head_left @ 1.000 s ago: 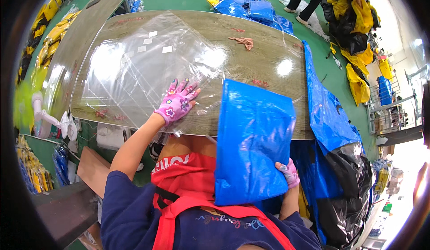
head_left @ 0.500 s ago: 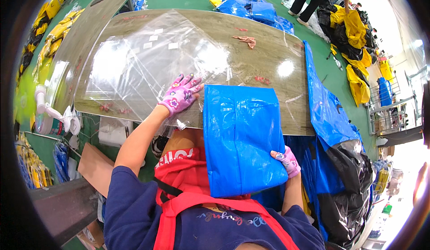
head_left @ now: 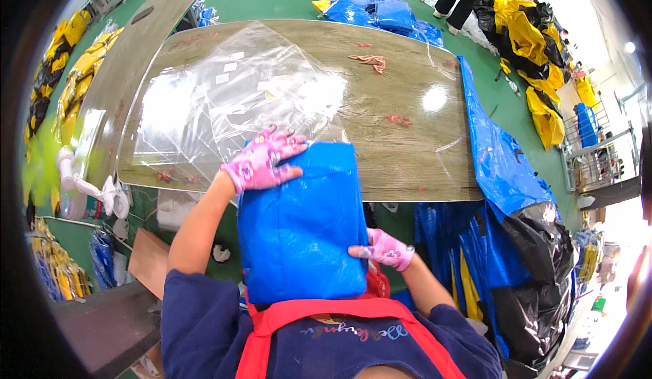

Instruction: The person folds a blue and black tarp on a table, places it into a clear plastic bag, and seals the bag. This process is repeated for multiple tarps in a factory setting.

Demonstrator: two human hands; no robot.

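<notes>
A folded blue plastic bag (head_left: 302,226) with a glossy surface hangs over the near edge of the table, in front of my body. Laid across its upper left part is my left hand (head_left: 266,160), in a pink flowered glove, fingers stretched and slightly spread. My right hand (head_left: 388,250), gloved alike, pinches the bag's right edge with its thumb in front; the other fingers are partly hidden. Beyond the bag, a stack of clear plastic sleeves (head_left: 234,111) lies flat on the wood-grain table (head_left: 407,148), with several white labels (head_left: 229,66) on it.
A pinkish cloth (head_left: 370,61) lies on the table. Blue and black sheeting (head_left: 502,168) drapes over the right end. Blue packs (head_left: 377,12) lie on the floor behind. Yellow and black bags (head_left: 526,36) are heaped at the right, near a person's legs (head_left: 458,2).
The blue bag has moved left, with my right hand moving left on its edge. My left hand has shifted from the clear sleeves onto the bag.
</notes>
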